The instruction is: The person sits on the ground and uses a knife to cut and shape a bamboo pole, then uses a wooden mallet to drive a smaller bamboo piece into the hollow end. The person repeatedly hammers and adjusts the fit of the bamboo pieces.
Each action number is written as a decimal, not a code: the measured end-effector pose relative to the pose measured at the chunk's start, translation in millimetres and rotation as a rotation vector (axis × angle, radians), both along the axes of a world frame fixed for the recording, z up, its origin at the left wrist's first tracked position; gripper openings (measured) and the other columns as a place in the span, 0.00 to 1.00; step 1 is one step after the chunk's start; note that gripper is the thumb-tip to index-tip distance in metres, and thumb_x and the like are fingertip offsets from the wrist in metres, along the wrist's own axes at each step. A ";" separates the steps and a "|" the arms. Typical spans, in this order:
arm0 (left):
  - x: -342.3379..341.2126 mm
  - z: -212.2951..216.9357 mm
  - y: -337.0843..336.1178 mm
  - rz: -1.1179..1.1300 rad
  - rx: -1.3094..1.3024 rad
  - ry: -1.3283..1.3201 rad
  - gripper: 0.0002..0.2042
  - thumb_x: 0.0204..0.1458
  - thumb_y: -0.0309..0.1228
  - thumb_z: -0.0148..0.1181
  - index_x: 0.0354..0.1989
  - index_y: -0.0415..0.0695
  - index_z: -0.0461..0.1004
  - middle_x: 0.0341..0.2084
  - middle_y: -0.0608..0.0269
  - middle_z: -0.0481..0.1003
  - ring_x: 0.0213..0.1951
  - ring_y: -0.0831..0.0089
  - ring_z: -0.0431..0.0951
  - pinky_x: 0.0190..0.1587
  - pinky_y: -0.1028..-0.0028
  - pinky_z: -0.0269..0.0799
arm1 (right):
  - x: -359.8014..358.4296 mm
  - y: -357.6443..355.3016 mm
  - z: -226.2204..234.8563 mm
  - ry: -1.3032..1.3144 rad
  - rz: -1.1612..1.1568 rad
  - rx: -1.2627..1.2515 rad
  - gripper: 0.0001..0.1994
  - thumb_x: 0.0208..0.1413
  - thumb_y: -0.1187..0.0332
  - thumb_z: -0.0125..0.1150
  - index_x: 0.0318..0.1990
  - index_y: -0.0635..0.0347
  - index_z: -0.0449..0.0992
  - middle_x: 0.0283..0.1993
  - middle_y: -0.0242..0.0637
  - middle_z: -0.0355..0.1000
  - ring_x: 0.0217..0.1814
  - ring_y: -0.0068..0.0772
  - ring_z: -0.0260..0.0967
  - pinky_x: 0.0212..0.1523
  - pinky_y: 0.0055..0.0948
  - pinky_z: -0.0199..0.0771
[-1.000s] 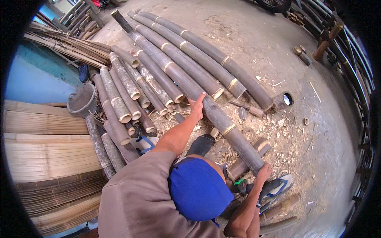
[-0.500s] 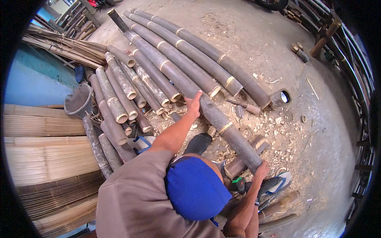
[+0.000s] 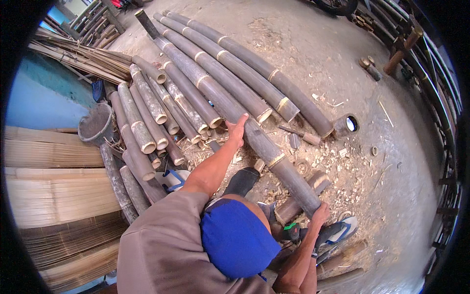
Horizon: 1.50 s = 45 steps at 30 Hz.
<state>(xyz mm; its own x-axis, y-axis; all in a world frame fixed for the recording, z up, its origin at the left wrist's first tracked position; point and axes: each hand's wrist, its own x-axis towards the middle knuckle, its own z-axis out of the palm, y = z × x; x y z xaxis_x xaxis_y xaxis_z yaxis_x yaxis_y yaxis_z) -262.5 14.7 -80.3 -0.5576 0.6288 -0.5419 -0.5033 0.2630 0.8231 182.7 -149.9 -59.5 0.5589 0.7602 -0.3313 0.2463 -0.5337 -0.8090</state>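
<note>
A long grey-brown bamboo pole (image 3: 262, 142) slants from the far left to its near end in front of me. My left hand (image 3: 237, 129) grips its near side around mid-length, thumb and fingers spread around the culm. At the near end, my right hand (image 3: 320, 214) is closed around the pole. Beneath that end lies a short, thick bamboo piece (image 3: 299, 200), partly covered by the pole. A knife-like tool with a wooden handle (image 3: 311, 139) rests on the floor beyond the pole. The undersides of both hands are hidden.
Cut bamboo lengths (image 3: 142, 117) lie side by side at left, near a grey bucket (image 3: 96, 128) and woven bamboo panels (image 3: 58, 188). Longer poles (image 3: 254, 66) stretch away beyond mine. Wood chips (image 3: 350, 171) litter the floor around my sandalled foot (image 3: 342, 230). Bamboo racks stand far right.
The pole's near end and my right hand have dropped very slightly toward me. Both hands keep their places on the pole, and the view has shifted a little.
</note>
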 end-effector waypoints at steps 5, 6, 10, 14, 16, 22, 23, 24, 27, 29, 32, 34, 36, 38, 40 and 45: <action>3.9 15.0 3.3 -0.018 -0.105 0.009 0.63 0.41 0.52 0.77 0.76 0.45 0.34 0.73 0.49 0.52 0.70 0.52 0.57 0.69 0.43 0.52 | -4.1 -4.2 3.5 -0.068 0.026 0.005 0.22 0.62 0.59 0.50 0.46 0.73 0.80 0.41 0.53 0.77 0.42 0.48 0.71 0.48 0.46 0.69; 10.6 19.0 7.5 -0.017 -0.118 0.020 0.62 0.41 0.51 0.77 0.76 0.43 0.36 0.72 0.48 0.54 0.69 0.53 0.59 0.69 0.47 0.55 | 9.0 -4.0 -13.7 -0.050 0.010 0.014 0.22 0.63 0.59 0.49 0.47 0.73 0.80 0.43 0.53 0.77 0.43 0.48 0.71 0.49 0.45 0.69; 18.6 -2.7 4.6 -0.058 -0.019 -0.041 0.65 0.42 0.53 0.77 0.77 0.46 0.30 0.75 0.50 0.48 0.70 0.50 0.57 0.70 0.43 0.53 | 26.5 -12.9 -31.7 -0.001 -0.089 0.007 0.23 0.63 0.57 0.51 0.51 0.72 0.78 0.50 0.54 0.76 0.50 0.47 0.71 0.53 0.43 0.68; 9.2 -19.1 4.7 -0.137 0.028 -0.070 0.66 0.42 0.54 0.76 0.76 0.45 0.26 0.73 0.46 0.51 0.68 0.48 0.61 0.68 0.42 0.59 | 26.2 -6.5 -24.7 -0.248 -0.086 0.018 0.24 0.60 0.55 0.55 0.47 0.73 0.79 0.41 0.55 0.76 0.44 0.45 0.70 0.51 0.42 0.68; 17.3 -3.4 -2.9 -0.122 -0.075 -0.046 0.66 0.41 0.56 0.76 0.76 0.43 0.29 0.70 0.44 0.54 0.64 0.51 0.65 0.63 0.46 0.67 | 18.9 -3.6 2.1 -0.126 -0.055 -0.092 0.22 0.58 0.58 0.52 0.46 0.71 0.79 0.43 0.62 0.77 0.46 0.57 0.75 0.51 0.47 0.70; 12.6 -16.5 7.4 -0.161 -0.139 -0.060 0.63 0.41 0.56 0.76 0.74 0.40 0.34 0.69 0.45 0.56 0.61 0.52 0.68 0.61 0.51 0.70 | 22.4 -9.4 4.2 -0.036 -0.143 -0.109 0.22 0.56 0.56 0.53 0.44 0.69 0.79 0.42 0.60 0.77 0.44 0.53 0.75 0.51 0.43 0.71; 21.5 -14.9 5.7 -0.145 -0.134 -0.041 0.63 0.41 0.56 0.76 0.74 0.40 0.35 0.69 0.45 0.56 0.61 0.52 0.68 0.61 0.51 0.70 | 24.7 -10.5 5.0 -0.041 -0.159 -0.119 0.23 0.56 0.56 0.53 0.45 0.69 0.79 0.42 0.60 0.77 0.45 0.53 0.75 0.51 0.42 0.71; 25.4 -8.1 2.5 -0.119 -0.121 -0.016 0.62 0.41 0.56 0.76 0.73 0.40 0.35 0.69 0.45 0.56 0.61 0.52 0.68 0.62 0.51 0.70 | 22.9 -8.6 8.5 -0.041 -0.164 -0.122 0.23 0.56 0.55 0.53 0.46 0.69 0.79 0.43 0.60 0.77 0.46 0.53 0.75 0.52 0.42 0.71; 15.9 -1.7 -4.5 -0.117 -0.093 -0.048 0.65 0.41 0.55 0.77 0.75 0.42 0.32 0.70 0.44 0.54 0.64 0.51 0.65 0.65 0.49 0.66 | 14.6 -1.9 23.8 -0.055 -0.089 -0.154 0.23 0.57 0.55 0.51 0.48 0.68 0.80 0.47 0.62 0.77 0.51 0.57 0.75 0.55 0.44 0.69; 25.7 8.5 -3.9 -0.092 -0.093 -0.082 0.67 0.41 0.54 0.77 0.76 0.45 0.26 0.72 0.44 0.51 0.68 0.49 0.61 0.69 0.46 0.59 | 32.7 -8.2 -9.4 -0.259 0.038 -0.123 0.25 0.60 0.53 0.50 0.48 0.68 0.80 0.50 0.64 0.76 0.54 0.64 0.73 0.57 0.48 0.68; 5.8 -29.6 2.6 -0.145 0.004 -0.085 0.66 0.42 0.55 0.77 0.77 0.43 0.29 0.74 0.49 0.50 0.70 0.50 0.58 0.71 0.45 0.53 | 37.7 -9.4 -21.7 -0.235 0.020 -0.288 0.26 0.64 0.52 0.47 0.56 0.64 0.77 0.52 0.63 0.76 0.58 0.66 0.71 0.61 0.53 0.68; -0.5 -37.9 -0.2 -0.047 -0.030 -0.005 0.61 0.43 0.50 0.78 0.76 0.42 0.36 0.73 0.51 0.54 0.70 0.55 0.58 0.72 0.52 0.52 | 9.0 2.1 32.1 -0.519 0.176 -0.317 0.25 0.65 0.50 0.48 0.54 0.61 0.79 0.47 0.62 0.77 0.51 0.65 0.75 0.55 0.55 0.72; 8.8 -36.6 6.4 -0.078 0.061 -0.010 0.59 0.44 0.46 0.78 0.75 0.41 0.39 0.72 0.51 0.55 0.69 0.57 0.59 0.72 0.57 0.51 | -1.6 2.7 36.1 -0.789 0.161 0.002 0.24 0.66 0.51 0.46 0.50 0.60 0.82 0.43 0.59 0.78 0.47 0.64 0.76 0.50 0.56 0.73; 15.0 -13.7 3.5 -0.112 -0.041 0.065 0.60 0.43 0.50 0.78 0.75 0.40 0.39 0.72 0.50 0.55 0.70 0.57 0.58 0.72 0.54 0.50 | -7.3 6.2 32.8 -0.813 0.263 -0.146 0.23 0.66 0.51 0.46 0.45 0.60 0.83 0.41 0.57 0.78 0.44 0.63 0.77 0.47 0.57 0.74; 13.7 3.6 -4.6 -0.167 -0.180 0.069 0.62 0.41 0.53 0.78 0.75 0.39 0.39 0.72 0.50 0.55 0.70 0.57 0.57 0.72 0.51 0.49 | -14.2 7.7 33.8 -0.816 0.317 -0.211 0.23 0.66 0.52 0.46 0.41 0.60 0.84 0.39 0.56 0.79 0.42 0.63 0.77 0.44 0.57 0.75; 3.0 -14.9 4.2 -0.199 -0.222 -0.022 0.65 0.41 0.57 0.77 0.74 0.35 0.35 0.73 0.48 0.53 0.72 0.56 0.55 0.72 0.47 0.47 | -11.3 10.4 33.7 -0.811 0.301 -0.152 0.22 0.64 0.53 0.47 0.36 0.62 0.83 0.38 0.56 0.79 0.38 0.63 0.77 0.41 0.56 0.76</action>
